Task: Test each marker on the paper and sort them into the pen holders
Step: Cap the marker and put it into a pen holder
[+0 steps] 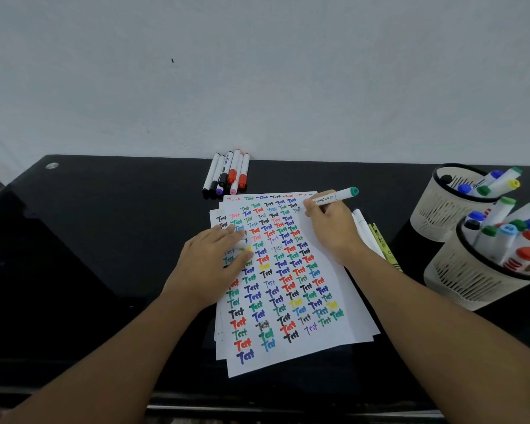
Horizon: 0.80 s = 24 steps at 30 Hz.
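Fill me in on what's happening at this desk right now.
A person is testing markers. The right hand holds a green-capped marker in a writing grip at the upper right of the paper, which is covered with coloured "Test" words. The left hand lies flat on the sheet, steadying it. A row of markers lies by the wall, a few more sit beside the paper, and two pen holders on the right already hold many.

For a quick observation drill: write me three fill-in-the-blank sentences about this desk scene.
1. The right hand grips a marker with a ____ cap.
2. The left hand lies flat on the ____.
3. Two pen holders stand at the person's ____ side.

Missing words: green; paper; right
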Tool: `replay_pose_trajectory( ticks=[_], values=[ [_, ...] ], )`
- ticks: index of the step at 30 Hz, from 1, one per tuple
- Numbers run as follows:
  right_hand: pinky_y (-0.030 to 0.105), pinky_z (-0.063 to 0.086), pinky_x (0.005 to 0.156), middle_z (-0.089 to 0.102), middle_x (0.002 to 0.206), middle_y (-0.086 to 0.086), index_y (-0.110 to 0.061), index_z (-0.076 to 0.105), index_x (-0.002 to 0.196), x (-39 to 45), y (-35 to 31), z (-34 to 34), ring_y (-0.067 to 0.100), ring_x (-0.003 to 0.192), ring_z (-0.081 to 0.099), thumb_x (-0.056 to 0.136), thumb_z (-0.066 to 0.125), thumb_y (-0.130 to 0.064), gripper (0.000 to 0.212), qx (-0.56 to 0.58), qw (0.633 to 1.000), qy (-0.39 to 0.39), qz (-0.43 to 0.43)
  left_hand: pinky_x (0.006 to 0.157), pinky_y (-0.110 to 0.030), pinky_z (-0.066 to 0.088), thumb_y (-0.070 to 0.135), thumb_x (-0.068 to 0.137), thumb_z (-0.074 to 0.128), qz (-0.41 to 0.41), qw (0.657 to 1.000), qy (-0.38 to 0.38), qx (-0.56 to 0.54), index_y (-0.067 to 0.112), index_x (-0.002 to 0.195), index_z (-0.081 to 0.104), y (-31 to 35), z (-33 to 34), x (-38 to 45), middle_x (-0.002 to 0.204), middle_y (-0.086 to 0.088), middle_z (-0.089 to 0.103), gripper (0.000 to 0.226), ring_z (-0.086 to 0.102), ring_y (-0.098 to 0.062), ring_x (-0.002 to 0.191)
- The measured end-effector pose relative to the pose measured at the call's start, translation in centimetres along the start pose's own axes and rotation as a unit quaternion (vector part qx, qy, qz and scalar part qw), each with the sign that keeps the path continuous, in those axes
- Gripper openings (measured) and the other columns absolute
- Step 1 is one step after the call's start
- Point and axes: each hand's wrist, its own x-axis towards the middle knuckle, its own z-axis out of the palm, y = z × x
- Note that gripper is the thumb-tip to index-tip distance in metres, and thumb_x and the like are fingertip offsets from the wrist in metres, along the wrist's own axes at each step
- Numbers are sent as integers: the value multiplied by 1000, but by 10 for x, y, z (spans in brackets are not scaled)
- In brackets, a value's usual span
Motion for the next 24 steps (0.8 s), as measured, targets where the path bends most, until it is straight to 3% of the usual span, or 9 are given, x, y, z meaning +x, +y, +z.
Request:
replay_pose_trajectory(
  ticks=[4,10,19,24],
  values=[
    [29,56,73,70,95,-5,-19,61,106,-1,-1,0,13,88,69,106,55,-40,21,-20,1000,-6,-16,122,-38,16,67,97,42,0,1000,2,-2,41,152,38,0,0,-1,160,17,34,62,24,-7,149],
    [22,48,63,68,89,-8,-29,55,90,-5,-3,-3,10,83,68,106,55,-38,19,-5,1000,4,-19,124,-41,19,67,96,43,4,1000,9,-9,41,151,41,0,0,-1,159,17,35,61,25,-7,149],
    [27,54,69,70,92,-5,-25,57,93,-4,-3,-2,13,85,69,106,55,-38,18,-10,1000,2,-24,120,-37,27,58,97,54,1,998,36,-43,32,156,35,1,-2,-5,157,10,38,67,28,-9,145],
    [21,48,66,67,95,-9,-21,58,111,-4,-1,-2,11,89,68,105,57,-38,18,31,999,14,-29,110,-27,33,37,98,58,-7,996,60,-67,24,145,50,0,0,-6,146,8,46,49,33,-7,137]
  ],
)
